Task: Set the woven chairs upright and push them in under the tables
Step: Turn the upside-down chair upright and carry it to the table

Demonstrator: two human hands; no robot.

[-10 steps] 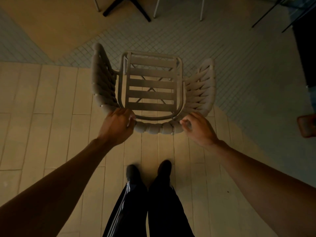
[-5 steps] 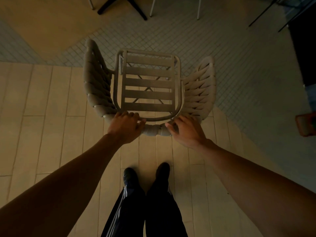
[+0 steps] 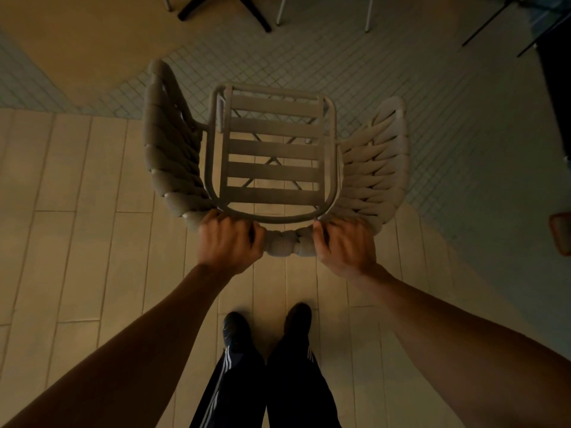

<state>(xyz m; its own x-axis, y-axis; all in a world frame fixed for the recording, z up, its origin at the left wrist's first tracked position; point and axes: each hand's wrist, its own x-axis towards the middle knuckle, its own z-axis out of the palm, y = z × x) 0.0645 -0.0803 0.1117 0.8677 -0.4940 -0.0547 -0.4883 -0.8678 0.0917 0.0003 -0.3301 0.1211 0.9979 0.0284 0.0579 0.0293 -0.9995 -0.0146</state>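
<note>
A beige woven chair [image 3: 273, 149] stands upright below me, seen from straight above: slatted seat in the middle, rope-wrapped arms curving out on both sides. My left hand [image 3: 230, 242] is wrapped over the top of its backrest on the left. Just to the right, my right hand [image 3: 346, 245] grips the same rope-wrapped rail. A short stretch of the rail shows between the two hands. My feet stand directly behind the chair.
Dark table base legs [image 3: 222, 7] and thin white chair legs [image 3: 324, 10] stand at the top edge, beyond the chair. Thin black legs [image 3: 506, 23] are at the top right. A brown object [image 3: 560, 233] sits at the right edge. Small tiles meet wide floor planks.
Both hands slid inward along the backrest and closed onto it. The chair sits nearer to me and larger in view than a second ago.
</note>
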